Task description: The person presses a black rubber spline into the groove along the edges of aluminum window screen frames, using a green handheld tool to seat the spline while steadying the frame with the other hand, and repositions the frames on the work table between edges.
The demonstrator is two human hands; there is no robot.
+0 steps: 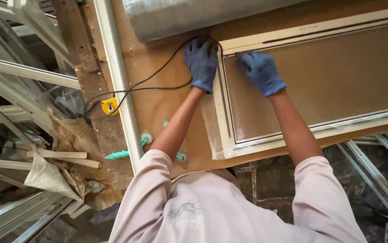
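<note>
Fingers [248, 57] of the gloved right hand [260, 72] pinch a thin black cord [158, 72] against the corner of the cream frame [223, 112]. The gloved left hand [201, 63] lies flat beside it with fingers pressed together, on the frame's outer edge, where the cord loops past. The frame rests on a brown board [158, 108]. A yellow tape measure [109, 106] sits left; 1 grey roll [180, 15] lies above.

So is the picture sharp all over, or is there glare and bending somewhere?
Head view: both gloved hands, left hand and right hand, look fairly sharp; the foil-like roll catches bright glare; the white frame shows soft sheen; straight bars at the picture's left edge fan out, suggesting wide-lens distortion.
</note>
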